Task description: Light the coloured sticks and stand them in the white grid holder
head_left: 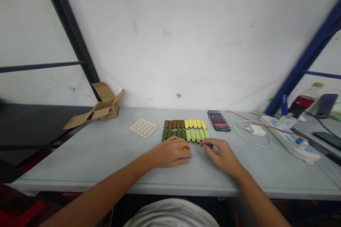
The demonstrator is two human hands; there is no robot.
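Two rows of small upright blocks stand side by side on the grey table [106,156]: a back row of brown [174,124] and yellow blocks [195,123], a front row of dark green [173,134] and light green blocks [197,135]. My left hand [170,152] rests just in front of the green row, fingers curled over a small orange piece [183,148]. My right hand [221,154] lies beside it, fingers bent and pinched near the light green end; what it holds, if anything, is hidden.
A white pegboard tile [143,127] lies left of the blocks and an open cardboard box [102,108] sits at the back left. A phone [220,122], a white charger with cable [257,130], a power strip [290,138] and a bottle [306,101] are on the right.
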